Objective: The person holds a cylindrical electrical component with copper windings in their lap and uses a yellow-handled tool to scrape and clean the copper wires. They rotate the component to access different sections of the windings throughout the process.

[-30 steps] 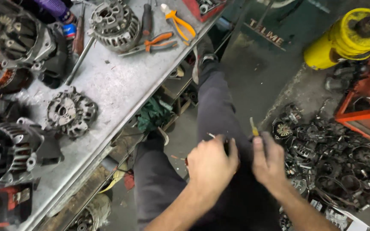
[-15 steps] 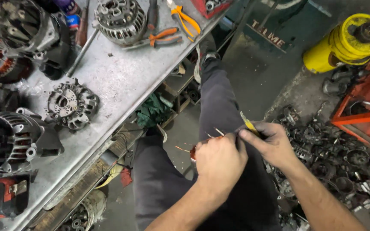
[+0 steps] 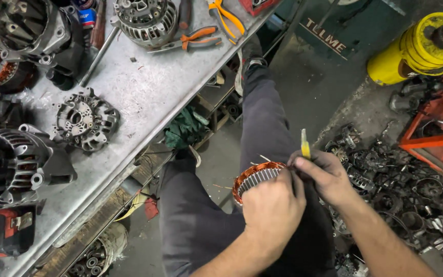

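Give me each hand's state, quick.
Left hand: closed around the copper-wound stator.
Right hand: closed, pinching a small yellow-handled tool at the stator's edge.

Left hand (image 3: 273,208), right hand (image 3: 324,174) clenched together

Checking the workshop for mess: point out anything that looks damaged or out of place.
Loose copper wire ends stick out unevenly from the copper coil ring held by the left hand. Beside the right hand, metal parts lie heaped on the floor.
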